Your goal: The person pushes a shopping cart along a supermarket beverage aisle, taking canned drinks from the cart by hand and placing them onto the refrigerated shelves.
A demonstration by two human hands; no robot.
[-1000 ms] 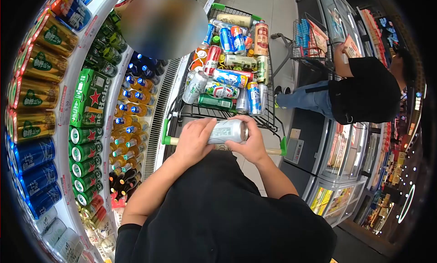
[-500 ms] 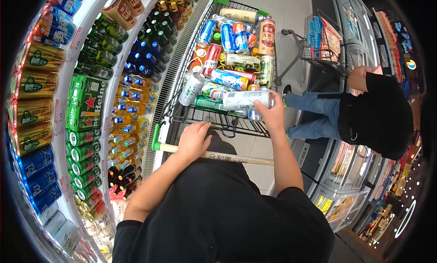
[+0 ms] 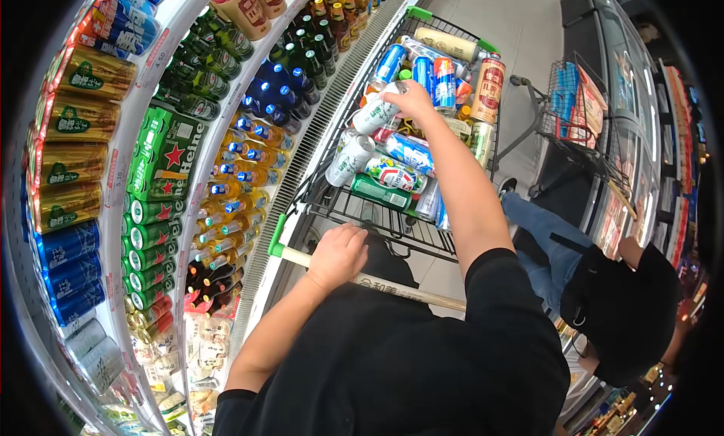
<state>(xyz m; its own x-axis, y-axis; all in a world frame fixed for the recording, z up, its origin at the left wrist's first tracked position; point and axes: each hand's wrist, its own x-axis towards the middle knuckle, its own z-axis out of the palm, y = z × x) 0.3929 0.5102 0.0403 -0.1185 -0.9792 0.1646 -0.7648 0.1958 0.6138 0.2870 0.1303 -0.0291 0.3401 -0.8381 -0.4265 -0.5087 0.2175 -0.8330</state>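
My right hand [image 3: 409, 102] grips a white-and-silver drink can [image 3: 375, 113] by its end and holds it tilted over the far left part of the shopping cart's load. My left hand [image 3: 338, 256] rests over the shopping cart handle [image 3: 392, 287] with fingers curled; their undersides are hidden. Below the held can, another white can [image 3: 351, 161] leans at the cart's near left side. Beside it lie a green can [image 3: 381, 191] and a colourful can [image 3: 396, 173]. A brown-and-cream can [image 3: 489, 89] stands at the far right of the wire cart [image 3: 445, 247].
Shelves on the left carry a green Heineken pack [image 3: 157, 153], gold cans [image 3: 73, 164], blue cans [image 3: 69, 247] and several rows of bottles [image 3: 237, 187]. On the right, another person [image 3: 615, 308] in black stands near a second cart [image 3: 558, 127] and glass-fronted freezers.
My right hand has carried the white can from the cart's near right to its far left. My left hand stays on the handle. The view has shifted, and the other person has turned.
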